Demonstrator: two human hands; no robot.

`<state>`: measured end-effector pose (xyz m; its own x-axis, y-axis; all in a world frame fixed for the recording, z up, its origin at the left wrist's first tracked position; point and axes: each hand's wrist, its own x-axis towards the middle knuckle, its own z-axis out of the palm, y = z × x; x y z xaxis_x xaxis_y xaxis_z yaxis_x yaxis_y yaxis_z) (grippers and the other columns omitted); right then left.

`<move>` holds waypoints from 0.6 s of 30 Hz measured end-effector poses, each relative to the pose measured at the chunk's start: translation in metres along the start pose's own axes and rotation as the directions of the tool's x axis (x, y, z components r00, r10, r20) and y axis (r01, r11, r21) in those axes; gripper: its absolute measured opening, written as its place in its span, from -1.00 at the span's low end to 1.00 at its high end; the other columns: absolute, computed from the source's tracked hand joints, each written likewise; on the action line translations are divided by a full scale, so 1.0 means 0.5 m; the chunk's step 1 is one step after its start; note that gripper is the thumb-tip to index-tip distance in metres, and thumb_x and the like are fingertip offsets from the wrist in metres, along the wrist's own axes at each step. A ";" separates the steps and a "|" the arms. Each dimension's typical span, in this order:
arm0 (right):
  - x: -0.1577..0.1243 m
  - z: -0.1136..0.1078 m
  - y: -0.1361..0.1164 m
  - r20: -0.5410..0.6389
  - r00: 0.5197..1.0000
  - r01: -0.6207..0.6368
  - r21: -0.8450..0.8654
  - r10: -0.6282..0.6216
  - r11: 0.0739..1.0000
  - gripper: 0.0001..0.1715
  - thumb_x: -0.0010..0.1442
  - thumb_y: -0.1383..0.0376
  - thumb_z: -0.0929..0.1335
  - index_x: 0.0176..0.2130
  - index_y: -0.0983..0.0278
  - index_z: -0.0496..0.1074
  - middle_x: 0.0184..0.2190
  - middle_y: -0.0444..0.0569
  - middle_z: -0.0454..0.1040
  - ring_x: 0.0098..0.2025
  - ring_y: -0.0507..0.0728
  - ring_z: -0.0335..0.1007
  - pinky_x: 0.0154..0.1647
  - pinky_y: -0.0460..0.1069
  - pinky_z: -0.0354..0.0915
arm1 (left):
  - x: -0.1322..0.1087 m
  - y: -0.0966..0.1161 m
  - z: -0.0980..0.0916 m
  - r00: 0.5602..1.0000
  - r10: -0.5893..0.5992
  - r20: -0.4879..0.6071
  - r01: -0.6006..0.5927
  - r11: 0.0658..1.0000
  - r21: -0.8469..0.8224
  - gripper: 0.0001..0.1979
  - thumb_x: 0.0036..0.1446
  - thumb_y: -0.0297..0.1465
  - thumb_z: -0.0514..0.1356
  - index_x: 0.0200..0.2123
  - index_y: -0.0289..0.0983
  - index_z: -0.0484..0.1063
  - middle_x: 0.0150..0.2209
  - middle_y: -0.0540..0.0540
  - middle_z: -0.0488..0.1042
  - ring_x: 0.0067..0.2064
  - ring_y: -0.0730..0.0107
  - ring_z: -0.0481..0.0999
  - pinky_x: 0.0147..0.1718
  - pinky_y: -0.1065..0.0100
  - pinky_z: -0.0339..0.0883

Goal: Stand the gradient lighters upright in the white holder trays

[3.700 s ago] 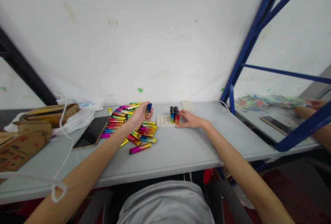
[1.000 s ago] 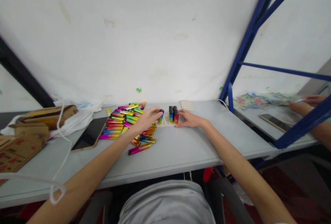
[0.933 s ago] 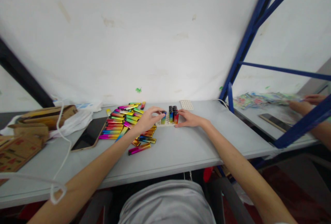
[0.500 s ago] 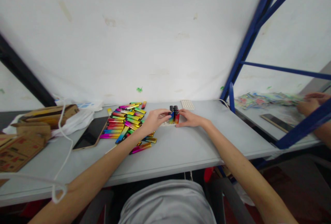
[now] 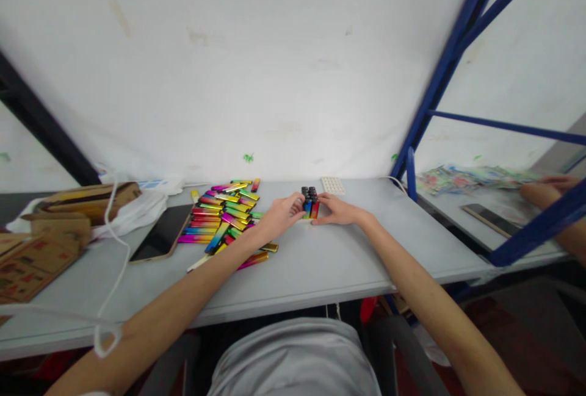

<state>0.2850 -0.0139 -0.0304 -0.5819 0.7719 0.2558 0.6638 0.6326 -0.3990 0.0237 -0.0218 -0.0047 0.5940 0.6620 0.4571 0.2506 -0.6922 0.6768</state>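
Note:
A small block of upright lighters (image 5: pixel 308 208) with black tops and shiny blue, green and red bodies stands on the table between my hands. My left hand (image 5: pixel 284 213) is at its left side, fingers curled in against the nearest lighter; the fingertips partly hide what they pinch. On the other side, my right hand (image 5: pixel 337 209) bears on the block with thumb and fingers, bracing it. Left of my left hand lies a loose pile of gradient-coloured lighters (image 5: pixel 215 216), partly covered by my forearm. Something pale shows under the upright block, mostly hidden.
A white perforated tray (image 5: pixel 332 185) lies near the wall. To the left are a phone (image 5: pixel 162 234), a white cable (image 5: pixel 119 262) and cardboard boxes (image 5: pixel 50 262). A blue metal frame (image 5: pixel 430 97) rises at right, with another person's hand (image 5: pixel 549 191) beyond it.
My left hand has shifted slightly and its fingers are curled more closely at the block's left side. My right hand stays at the block. The other person's hands moved a little.

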 end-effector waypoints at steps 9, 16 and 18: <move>-0.002 -0.009 -0.015 0.018 1.000 0.020 -0.014 -0.019 1.000 -0.20 0.22 -0.15 0.44 0.23 0.27 0.40 0.24 0.20 0.38 0.24 0.35 0.35 0.34 0.23 0.25 | -0.001 -0.012 -0.093 0.998 0.029 -0.062 -0.013 0.968 0.249 -0.76 0.20 -0.24 0.27 -0.12 -0.24 0.54 -0.28 -0.10 0.64 -0.23 0.23 0.63 -0.09 0.23 0.45; -0.001 -0.008 -0.011 0.019 1.000 0.015 -0.020 -0.015 1.000 -0.17 0.20 -0.18 0.45 0.24 0.27 0.40 0.24 0.19 0.38 0.24 0.35 0.35 0.33 0.25 0.25 | -0.025 -0.082 -0.224 0.968 -0.208 0.141 0.135 0.904 0.405 -0.78 0.06 -0.19 0.34 -0.34 -0.21 0.67 -0.31 -0.12 0.66 -0.26 0.15 0.60 -0.21 0.30 0.36; -0.001 -0.008 -0.009 0.020 1.000 0.012 -0.025 -0.012 1.000 -0.16 0.20 -0.18 0.45 0.24 0.28 0.39 0.25 0.19 0.38 0.24 0.35 0.34 0.34 0.24 0.25 | -0.031 -0.093 -0.235 0.951 -0.226 0.212 0.125 0.906 0.403 -0.78 0.03 -0.17 0.36 -0.35 -0.18 0.69 -0.29 -0.12 0.66 -0.24 0.14 0.59 -0.21 0.31 0.35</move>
<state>0.2840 -0.0169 -0.0252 -0.5989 0.7630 0.2433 0.6679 0.6435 -0.3739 -0.0872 0.0340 0.0245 0.6702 0.7248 0.1598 0.6099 -0.6605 0.4380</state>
